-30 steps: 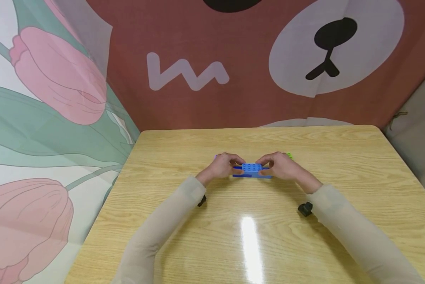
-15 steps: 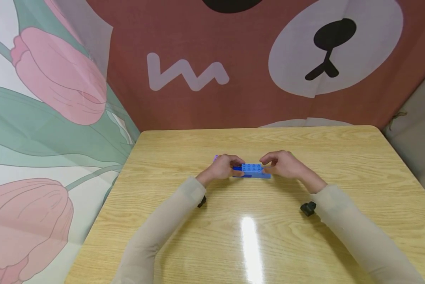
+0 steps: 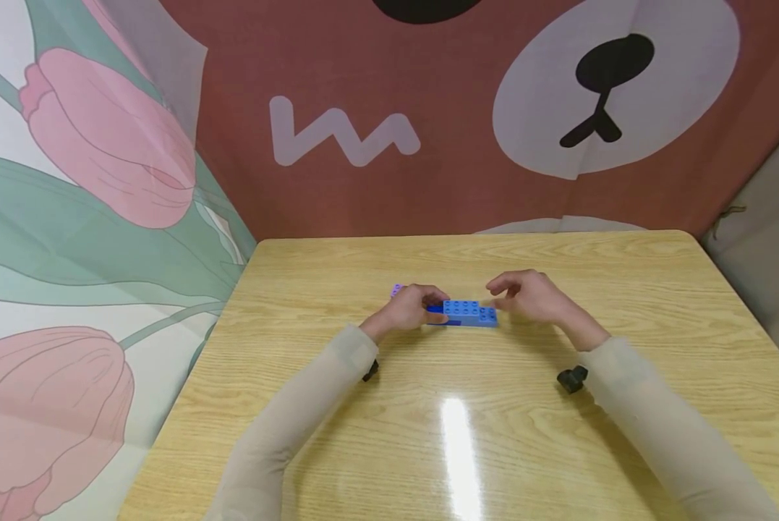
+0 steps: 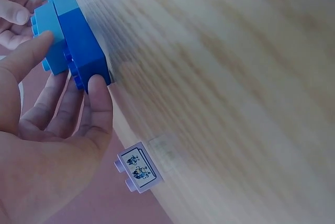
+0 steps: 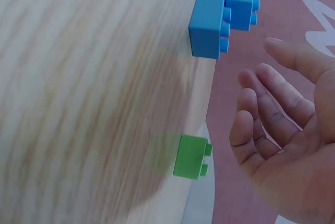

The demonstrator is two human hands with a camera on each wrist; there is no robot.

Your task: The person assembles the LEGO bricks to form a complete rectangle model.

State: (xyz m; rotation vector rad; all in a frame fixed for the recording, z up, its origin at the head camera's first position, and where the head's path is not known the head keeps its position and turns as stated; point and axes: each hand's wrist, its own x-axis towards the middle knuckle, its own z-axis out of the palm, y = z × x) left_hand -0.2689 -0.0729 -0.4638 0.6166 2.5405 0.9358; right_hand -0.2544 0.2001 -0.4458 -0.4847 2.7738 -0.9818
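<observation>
Left sleeve (image 3: pixel 311 405) long, pale cream, creased near the elbow. Right sleeve (image 3: pixel 672 427) matching cream, smoother. Left cuff (image 3: pixel 355 350) and right cuff (image 3: pixel 613 362) each show a faint grey-green patch. Small black block (image 3: pixel 371 370) by left cuff, partly hidden; chunkier angular black gadget (image 3: pixel 571 380) beside right cuff. Left hand (image 3: pixel 407 307), right hand (image 3: pixel 537 298) bare.

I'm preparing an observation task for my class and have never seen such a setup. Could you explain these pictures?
There is no robot here, just one person's two bare hands. The wide view comes from a camera worn on the head, looking forward and down; the other two views come from cameras on the wrists, each looking at its own hand's work. On the wooden table stands a stack of blue toy bricks, one set across two lower ones. The left hand grips it; the right hand is apart from it, holding nothing. A purple brick and a green brick stand on the table too.
</observation>
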